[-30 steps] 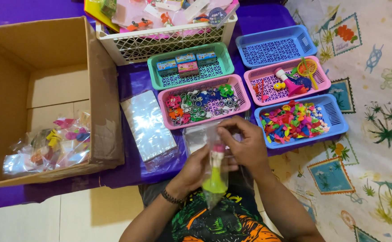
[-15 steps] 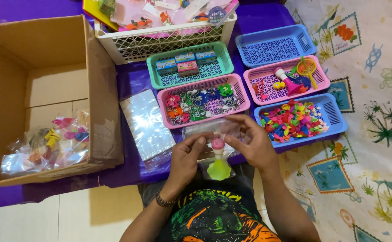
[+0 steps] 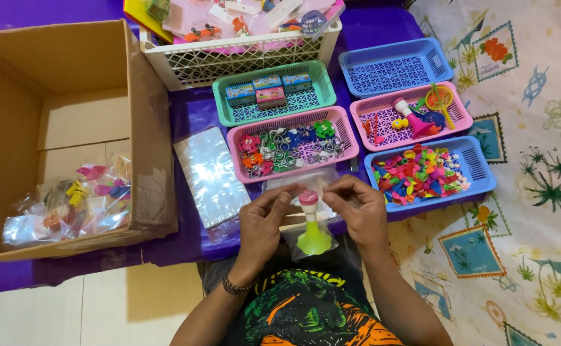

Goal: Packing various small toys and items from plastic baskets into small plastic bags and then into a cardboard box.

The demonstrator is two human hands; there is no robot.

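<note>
Both hands, left hand (image 3: 264, 221) and right hand (image 3: 357, 211), pinch a clear bag (image 3: 312, 240) around a green-and-pink toy (image 3: 311, 227); a loose grip could let it drop.

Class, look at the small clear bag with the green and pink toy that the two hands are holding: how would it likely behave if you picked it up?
The clear bag looks thin and crinkly, so probably floppy and a bit slippery. The toy inside seems small plastic, likely light. Its flared green base hangs low, so it may slide about unless pinched.
</note>
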